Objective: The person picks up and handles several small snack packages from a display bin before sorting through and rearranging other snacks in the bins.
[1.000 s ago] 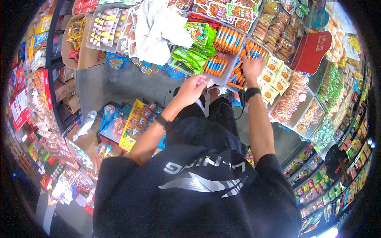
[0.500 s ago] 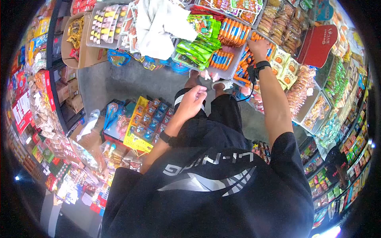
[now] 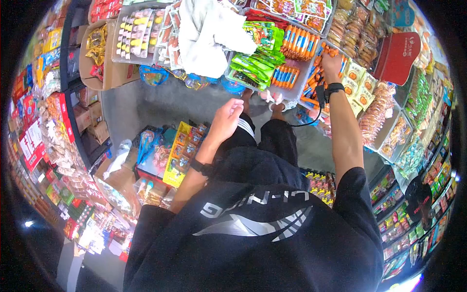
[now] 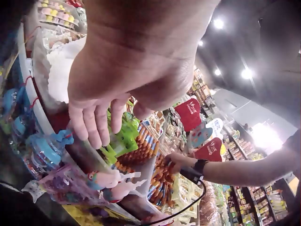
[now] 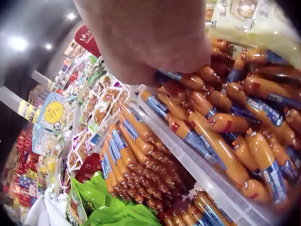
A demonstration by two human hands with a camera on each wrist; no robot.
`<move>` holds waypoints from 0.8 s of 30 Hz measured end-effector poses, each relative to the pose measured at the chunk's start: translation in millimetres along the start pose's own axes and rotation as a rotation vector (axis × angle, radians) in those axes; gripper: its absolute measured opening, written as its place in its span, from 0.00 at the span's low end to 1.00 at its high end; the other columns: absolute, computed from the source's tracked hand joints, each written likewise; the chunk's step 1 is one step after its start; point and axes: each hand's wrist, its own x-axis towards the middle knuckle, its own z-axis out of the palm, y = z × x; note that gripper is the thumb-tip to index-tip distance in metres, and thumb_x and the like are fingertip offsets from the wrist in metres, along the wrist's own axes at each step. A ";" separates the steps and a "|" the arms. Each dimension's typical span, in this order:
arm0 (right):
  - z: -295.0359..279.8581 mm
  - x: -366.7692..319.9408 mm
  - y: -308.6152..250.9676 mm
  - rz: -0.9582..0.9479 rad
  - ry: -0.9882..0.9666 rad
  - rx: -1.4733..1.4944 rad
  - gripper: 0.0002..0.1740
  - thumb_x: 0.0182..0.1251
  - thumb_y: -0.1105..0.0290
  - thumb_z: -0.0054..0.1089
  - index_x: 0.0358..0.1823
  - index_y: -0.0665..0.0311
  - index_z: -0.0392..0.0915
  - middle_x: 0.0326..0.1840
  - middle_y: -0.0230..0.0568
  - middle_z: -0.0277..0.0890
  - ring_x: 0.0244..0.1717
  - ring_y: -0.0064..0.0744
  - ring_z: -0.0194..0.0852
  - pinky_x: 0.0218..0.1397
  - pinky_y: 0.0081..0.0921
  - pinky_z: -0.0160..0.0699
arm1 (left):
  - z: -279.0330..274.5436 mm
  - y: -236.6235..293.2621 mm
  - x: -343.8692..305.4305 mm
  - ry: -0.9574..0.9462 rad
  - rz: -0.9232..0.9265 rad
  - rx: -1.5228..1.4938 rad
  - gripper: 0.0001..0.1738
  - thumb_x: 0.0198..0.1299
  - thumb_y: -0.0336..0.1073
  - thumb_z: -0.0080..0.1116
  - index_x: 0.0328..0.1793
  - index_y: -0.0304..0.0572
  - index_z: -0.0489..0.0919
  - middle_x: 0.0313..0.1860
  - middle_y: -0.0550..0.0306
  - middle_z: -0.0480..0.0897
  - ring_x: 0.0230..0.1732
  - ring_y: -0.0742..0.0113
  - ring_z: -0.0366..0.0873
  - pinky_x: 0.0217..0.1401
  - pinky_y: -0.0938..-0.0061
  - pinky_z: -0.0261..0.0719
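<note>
My right hand (image 3: 332, 65) reaches down into a clear plastic bin (image 5: 197, 165) of loose sausages (image 5: 211, 136) in orange casings with blue labels. In the right wrist view its fingers are mostly hidden among them, and I cannot tell whether they grip one. My left hand (image 3: 226, 119) hovers in front of the display, holding nothing; its fingers (image 4: 101, 125) hang relaxed in the left wrist view. Left of the loose sausages, more sausages (image 5: 131, 160) lie neatly stacked in a neighbouring bin, beside green snack packets (image 3: 258, 63).
White-wrapped packets (image 3: 357, 85) lie right of the sausage bin, with a red sign (image 3: 399, 57) behind them. A white cloth (image 3: 209, 39) covers goods on the left. A black cable (image 3: 309, 121) hangs from the right wrist. Stocked shelves (image 3: 413, 224) curve along the right.
My right hand has shifted toward the far end of the loose sausage bin. The left hand has drawn back from the display edge. The head view has shifted slightly.
</note>
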 end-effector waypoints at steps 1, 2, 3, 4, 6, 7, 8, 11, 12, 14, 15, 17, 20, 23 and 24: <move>-4.0 -1.5 2.8 0.007 0.004 -0.006 0.31 0.54 0.59 0.70 0.54 0.77 0.77 0.50 0.59 0.83 0.53 0.54 0.83 0.58 0.40 0.79 | -1.2 0.3 2.0 -0.010 -0.002 -0.002 0.17 0.72 0.34 0.50 0.60 0.33 0.78 0.51 0.44 0.86 0.53 0.59 0.84 0.60 0.69 0.78; -9.6 -2.2 4.7 -0.038 0.040 0.069 0.30 0.55 0.60 0.71 0.52 0.76 0.77 0.49 0.59 0.83 0.53 0.56 0.82 0.59 0.42 0.78 | -2.6 1.2 5.8 -0.017 0.007 -0.008 0.17 0.72 0.35 0.50 0.60 0.33 0.78 0.51 0.45 0.86 0.54 0.59 0.84 0.60 0.68 0.78; -16.1 -0.8 6.5 -0.085 0.078 0.145 0.29 0.55 0.60 0.72 0.51 0.75 0.76 0.48 0.59 0.83 0.52 0.58 0.82 0.59 0.44 0.78 | -3.9 2.2 9.8 -0.024 0.019 -0.014 0.17 0.72 0.35 0.51 0.60 0.33 0.78 0.50 0.45 0.86 0.54 0.60 0.84 0.60 0.68 0.78; -24.0 3.7 8.3 -0.134 0.121 0.224 0.27 0.55 0.61 0.73 0.50 0.73 0.76 0.46 0.59 0.83 0.52 0.60 0.81 0.59 0.46 0.77 | -4.6 4.3 14.0 -0.031 0.026 -0.015 0.17 0.72 0.35 0.51 0.60 0.33 0.78 0.50 0.45 0.86 0.54 0.60 0.84 0.60 0.68 0.78; -22.0 19.2 32.1 -0.268 0.298 0.309 0.21 0.59 0.64 0.72 0.47 0.70 0.77 0.41 0.51 0.84 0.43 0.49 0.83 0.49 0.41 0.80 | -4.5 12.1 24.3 -0.103 0.071 0.028 0.18 0.72 0.37 0.51 0.61 0.33 0.78 0.51 0.47 0.86 0.55 0.60 0.83 0.61 0.69 0.77; -45.8 -2.0 18.1 -0.206 0.126 0.546 0.16 0.62 0.67 0.70 0.46 0.68 0.77 0.39 0.46 0.84 0.40 0.41 0.83 0.45 0.36 0.80 | -2.0 16.7 32.7 -0.114 0.087 0.027 0.18 0.72 0.37 0.51 0.61 0.33 0.78 0.51 0.47 0.86 0.55 0.60 0.83 0.61 0.69 0.77; -69.5 -28.5 2.1 -0.143 -0.051 0.779 0.12 0.65 0.70 0.68 0.45 0.67 0.77 0.36 0.41 0.83 0.37 0.33 0.82 0.41 0.31 0.80 | 3.4 23.0 40.9 -0.174 0.121 -0.017 0.19 0.72 0.39 0.52 0.61 0.34 0.77 0.52 0.48 0.86 0.55 0.61 0.83 0.62 0.68 0.77; -118.3 -107.2 -39.6 0.146 -0.444 1.084 0.04 0.70 0.73 0.63 0.42 0.64 0.78 0.31 0.34 0.80 0.33 0.27 0.81 0.37 0.27 0.82 | 28.2 51.7 61.7 -0.375 0.088 -0.221 0.22 0.72 0.44 0.53 0.64 0.36 0.76 0.53 0.50 0.85 0.56 0.61 0.82 0.63 0.66 0.77; -117.8 -128.0 -45.0 0.161 -0.509 1.185 0.06 0.70 0.74 0.62 0.45 0.64 0.77 0.32 0.35 0.80 0.34 0.29 0.82 0.39 0.30 0.85 | 38.5 63.7 66.8 -0.501 0.010 -0.380 0.25 0.72 0.48 0.54 0.65 0.38 0.75 0.54 0.50 0.85 0.57 0.60 0.81 0.63 0.64 0.77; -123.5 -171.9 -61.5 0.124 -0.539 1.087 0.17 0.69 0.75 0.64 0.57 0.63 0.74 0.40 0.36 0.80 0.39 0.29 0.81 0.43 0.30 0.84 | 60.3 74.6 76.0 -0.615 -0.188 -0.646 0.28 0.71 0.52 0.54 0.66 0.40 0.74 0.54 0.51 0.84 0.57 0.59 0.81 0.62 0.61 0.77; -115.9 -186.5 -63.6 0.100 -0.507 1.115 0.19 0.67 0.76 0.65 0.57 0.63 0.74 0.42 0.35 0.80 0.41 0.27 0.80 0.44 0.29 0.83 | 70.4 80.0 78.7 -0.714 -0.406 -0.909 0.30 0.70 0.57 0.54 0.67 0.41 0.73 0.55 0.52 0.84 0.58 0.58 0.81 0.62 0.58 0.78; -102.1 -209.1 -67.1 0.039 -0.466 1.144 0.22 0.64 0.77 0.68 0.58 0.63 0.73 0.45 0.33 0.79 0.44 0.25 0.79 0.46 0.26 0.82 | 80.7 103.9 67.8 -0.718 -0.449 -1.082 0.29 0.70 0.60 0.51 0.64 0.47 0.74 0.52 0.54 0.83 0.54 0.56 0.81 0.61 0.56 0.79; -98.9 -232.4 -83.1 -0.059 -0.387 1.088 0.22 0.61 0.78 0.69 0.56 0.63 0.73 0.45 0.33 0.79 0.44 0.24 0.79 0.48 0.25 0.81 | 89.8 111.6 70.4 -0.724 -0.470 -1.214 0.26 0.71 0.59 0.45 0.58 0.49 0.78 0.52 0.57 0.84 0.53 0.59 0.82 0.58 0.59 0.80; -101.2 -240.4 -91.6 -0.077 -0.356 1.024 0.18 0.60 0.77 0.70 0.50 0.64 0.75 0.42 0.31 0.80 0.41 0.22 0.80 0.46 0.23 0.80 | 91.5 108.0 76.1 -0.704 -0.503 -1.247 0.26 0.72 0.59 0.41 0.56 0.50 0.80 0.53 0.58 0.84 0.53 0.61 0.82 0.56 0.61 0.80; -100.3 -241.9 -92.0 -0.073 -0.353 1.017 0.18 0.60 0.77 0.70 0.50 0.64 0.75 0.42 0.31 0.80 0.41 0.22 0.80 0.46 0.23 0.80 | 92.0 105.9 76.6 -0.708 -0.506 -1.248 0.26 0.72 0.59 0.41 0.56 0.50 0.80 0.52 0.58 0.84 0.53 0.61 0.82 0.56 0.60 0.80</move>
